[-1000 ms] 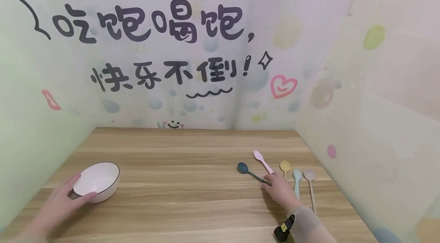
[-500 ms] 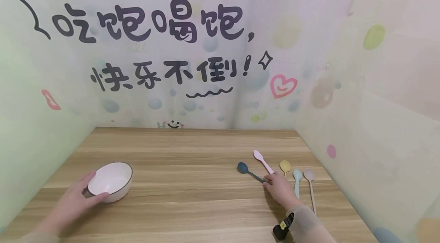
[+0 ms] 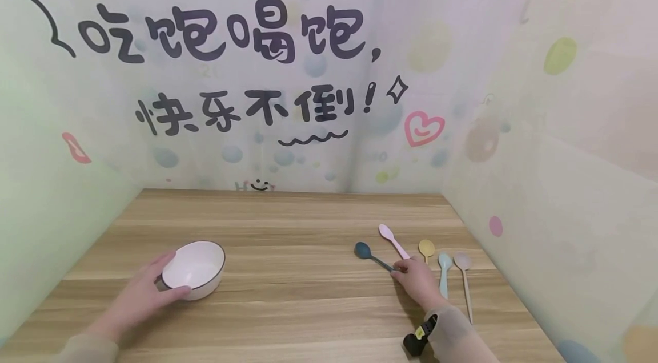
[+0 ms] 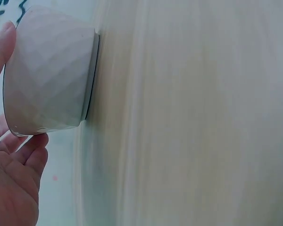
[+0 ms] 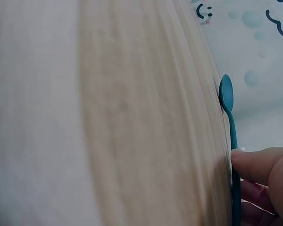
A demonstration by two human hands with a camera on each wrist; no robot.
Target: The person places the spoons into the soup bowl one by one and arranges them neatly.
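Left hand (image 3: 139, 297) gripping the white bowl (image 3: 197, 266), thumb on the near side of the dark rim, fingers on the far side; bowl is on the left half of the worktop (image 3: 288, 306), mouth up. Can't tell if its base touches the wood. Right hand (image 3: 418, 282) pinching the dark teal spoon (image 3: 364, 250) by the handle, thumb against fingers; spoon is on the right half, head pointing away and left. Pink spoon (image 3: 393, 241) just beyond the right fingertips, handle end hidden by the hand. Yellow spoon (image 3: 426, 248), light blue spoon (image 3: 444, 270), mauve spoon (image 3: 463, 263) side by side to the right of that hand. Bowl and teal spoon well apart.
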